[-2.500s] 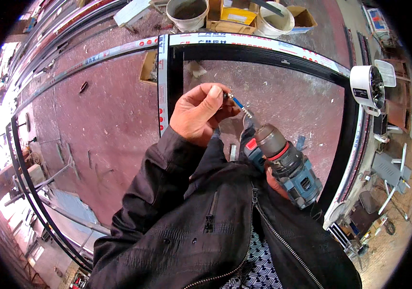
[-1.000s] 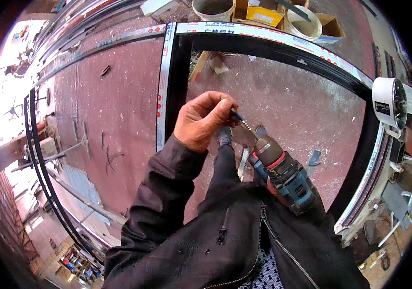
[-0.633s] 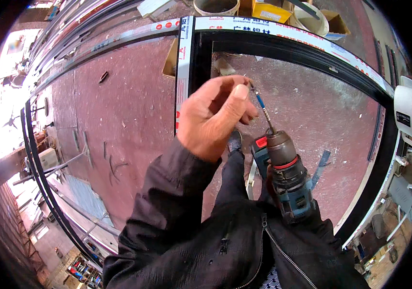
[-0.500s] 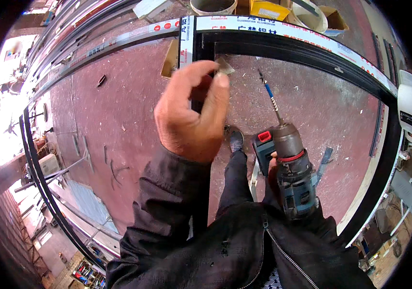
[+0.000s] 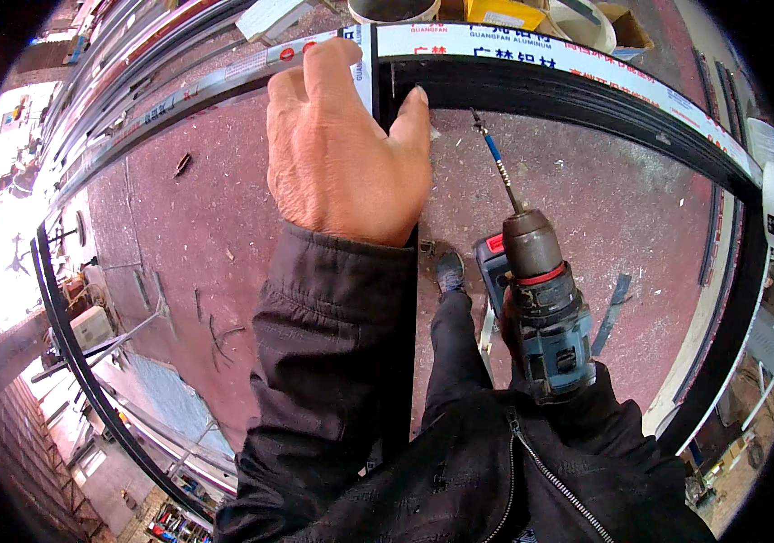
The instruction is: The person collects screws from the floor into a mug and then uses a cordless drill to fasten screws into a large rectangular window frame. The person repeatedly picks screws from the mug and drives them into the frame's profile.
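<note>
My left hand [image 5: 346, 154] spans the joint of a black aluminium frame [image 5: 531, 95] whose outer faces carry white printed film. Its fingers reach over the upright bar's filmed side, and the thumb lies against the black side on the right. The palm hides much of that bar. In my right hand [image 5: 509, 319], mostly hidden behind the tool, is a blue-and-black cordless drill [image 5: 551, 330]. A long bit [image 5: 500, 167] with a blue band points up and away, its tip just below the frame's far bar, apparently clear of it.
White buckets [image 5: 394, 9] and a yellow box [image 5: 506, 13] stand beyond the frame. Long metal profiles [image 5: 124, 72] lie at the far left. A dark offcut [image 5: 183, 165] and a grey strip [image 5: 612, 315] are on the reddish floor. My shoe [image 5: 450, 271] is below.
My left hand has moved forward from a pinched pose above the bar onto the frame joint, its fingers spreading around it. The drill has shifted slightly up and left in the view.
</note>
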{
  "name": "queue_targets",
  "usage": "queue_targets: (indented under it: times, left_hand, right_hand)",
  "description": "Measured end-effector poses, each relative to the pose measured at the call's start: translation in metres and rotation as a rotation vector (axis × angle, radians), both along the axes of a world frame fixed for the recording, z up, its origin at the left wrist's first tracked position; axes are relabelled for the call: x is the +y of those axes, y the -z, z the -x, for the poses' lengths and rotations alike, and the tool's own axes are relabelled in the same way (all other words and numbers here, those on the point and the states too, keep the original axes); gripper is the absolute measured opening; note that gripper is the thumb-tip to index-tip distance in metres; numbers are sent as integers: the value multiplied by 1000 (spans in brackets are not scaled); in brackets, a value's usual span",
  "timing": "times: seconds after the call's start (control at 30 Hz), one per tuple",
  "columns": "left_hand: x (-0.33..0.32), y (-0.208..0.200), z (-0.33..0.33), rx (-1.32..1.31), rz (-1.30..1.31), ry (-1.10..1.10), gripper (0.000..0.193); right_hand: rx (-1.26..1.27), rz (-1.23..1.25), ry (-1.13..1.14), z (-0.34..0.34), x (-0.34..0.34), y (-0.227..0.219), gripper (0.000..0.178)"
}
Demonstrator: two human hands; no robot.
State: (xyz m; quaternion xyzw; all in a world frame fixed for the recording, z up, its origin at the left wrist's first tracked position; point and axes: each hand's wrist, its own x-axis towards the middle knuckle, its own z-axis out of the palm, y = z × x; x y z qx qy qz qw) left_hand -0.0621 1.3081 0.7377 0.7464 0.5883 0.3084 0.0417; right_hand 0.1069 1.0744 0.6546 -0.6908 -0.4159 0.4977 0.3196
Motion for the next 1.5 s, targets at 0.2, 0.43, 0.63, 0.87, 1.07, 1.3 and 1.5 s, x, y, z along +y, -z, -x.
queue_targets:
  times: [0.2,0.43,0.63,0.87,1.07,1.3,1.5]
  left_hand:
    - [3,-1,1,-37,28,-14,46]
    - [5,2,3,-9,-38,-5,36]
    - [8,6,4,-60,-54,41,35]
    - [10,9,5,-64,-71,53,37]
    - [8,5,5,-31,-42,46,38]
    - [9,6,6,-65,-31,58,39]
    - [9,6,5,-49,-35,47,37]
  right_hand:
    - [32,43,-60,8,9,1,45]
    - [64,46,-115,17,17,3,53]
    - [510,162,75,24,25,1,52]
    - [455,-147,-41,28,61,-14,48]
    - [570,-28,34,30,69,-20,48]
    - [648,-50,50,33,74,-24,46]
    - [689,-56,34,30,71,-17,50]
